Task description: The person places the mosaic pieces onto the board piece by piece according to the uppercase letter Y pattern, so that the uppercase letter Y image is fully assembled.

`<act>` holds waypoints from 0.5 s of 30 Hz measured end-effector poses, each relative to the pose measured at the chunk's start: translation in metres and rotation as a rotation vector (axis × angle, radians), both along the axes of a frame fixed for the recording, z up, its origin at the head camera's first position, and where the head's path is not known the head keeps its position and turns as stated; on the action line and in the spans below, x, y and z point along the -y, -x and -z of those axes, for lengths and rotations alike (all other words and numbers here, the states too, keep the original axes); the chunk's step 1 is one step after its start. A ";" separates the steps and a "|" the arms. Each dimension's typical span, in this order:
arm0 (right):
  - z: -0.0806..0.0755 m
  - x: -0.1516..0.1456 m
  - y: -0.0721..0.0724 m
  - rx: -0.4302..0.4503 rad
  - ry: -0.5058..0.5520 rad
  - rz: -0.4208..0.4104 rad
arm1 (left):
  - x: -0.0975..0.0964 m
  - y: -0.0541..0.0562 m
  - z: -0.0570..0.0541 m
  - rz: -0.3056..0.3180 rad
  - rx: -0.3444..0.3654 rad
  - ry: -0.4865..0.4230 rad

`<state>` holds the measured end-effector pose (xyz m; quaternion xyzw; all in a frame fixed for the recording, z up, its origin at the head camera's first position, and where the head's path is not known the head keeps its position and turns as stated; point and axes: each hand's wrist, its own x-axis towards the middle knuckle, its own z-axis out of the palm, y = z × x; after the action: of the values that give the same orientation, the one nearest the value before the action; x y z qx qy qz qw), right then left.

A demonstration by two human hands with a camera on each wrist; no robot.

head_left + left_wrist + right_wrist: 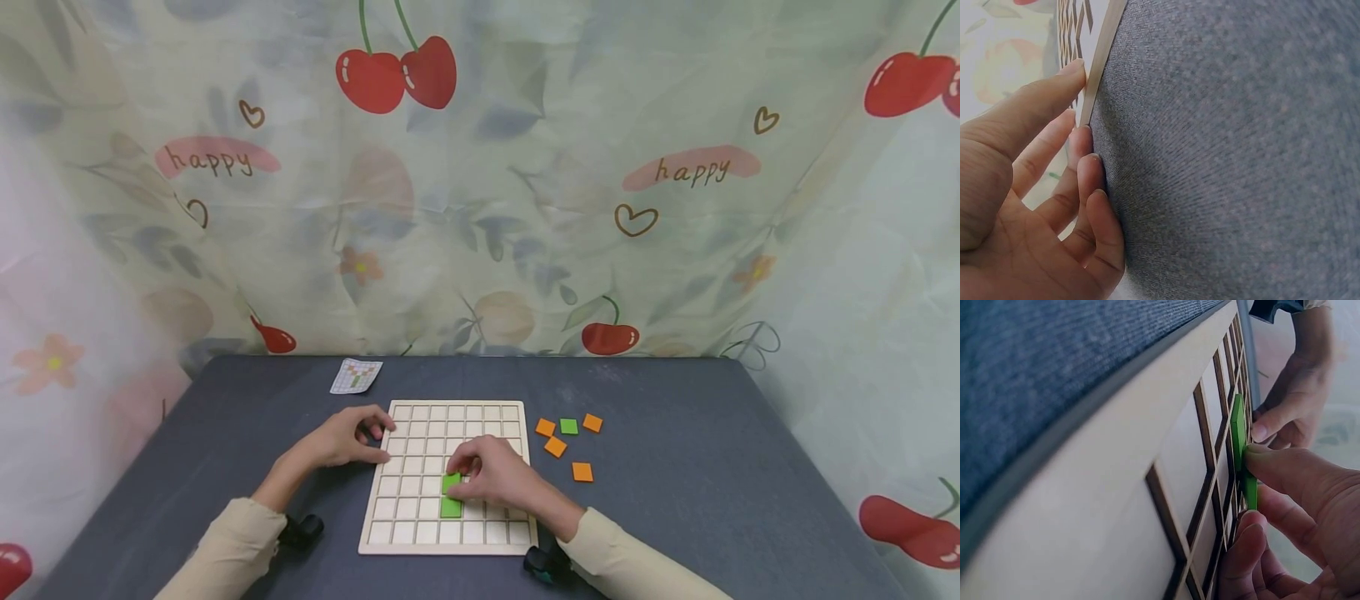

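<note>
A pale wooden grid board (405, 508) lies in front of me. One green square tile (451, 509) sits in a cell near its lower middle. My right hand (498, 475) pinches another green tile (1250, 492) between thumb and fingers, right above the first tile in the head view. Over at the board's left edge, my left hand (348, 437) touches the rim with its thumb (1072, 69) and fingertips, the fingers loosely bent. In the left wrist view the other fingers rest on the cloth beside the rim.
Right of the board lie several orange tiles (582, 472) and one green tile (569, 427). A small printed pattern card (356, 377) is at the back left of the dark grey tabletop (675, 492). A patterned curtain (480, 183) hangs behind the table and along its sides.
</note>
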<state>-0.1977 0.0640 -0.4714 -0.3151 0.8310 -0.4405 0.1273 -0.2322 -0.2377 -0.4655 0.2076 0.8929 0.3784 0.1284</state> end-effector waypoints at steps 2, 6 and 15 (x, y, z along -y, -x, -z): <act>0.000 0.000 0.000 0.005 -0.002 0.002 | 0.000 0.000 0.000 -0.003 0.003 0.000; 0.000 0.000 0.000 0.012 -0.005 0.004 | 0.000 -0.001 -0.001 -0.002 0.004 0.000; 0.000 -0.005 0.003 0.062 0.029 -0.018 | 0.000 0.001 0.000 0.002 -0.006 0.004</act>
<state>-0.2007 0.0687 -0.4712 -0.3108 0.8172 -0.4609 0.1523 -0.2330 -0.2380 -0.4653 0.2097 0.8937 0.3759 0.1265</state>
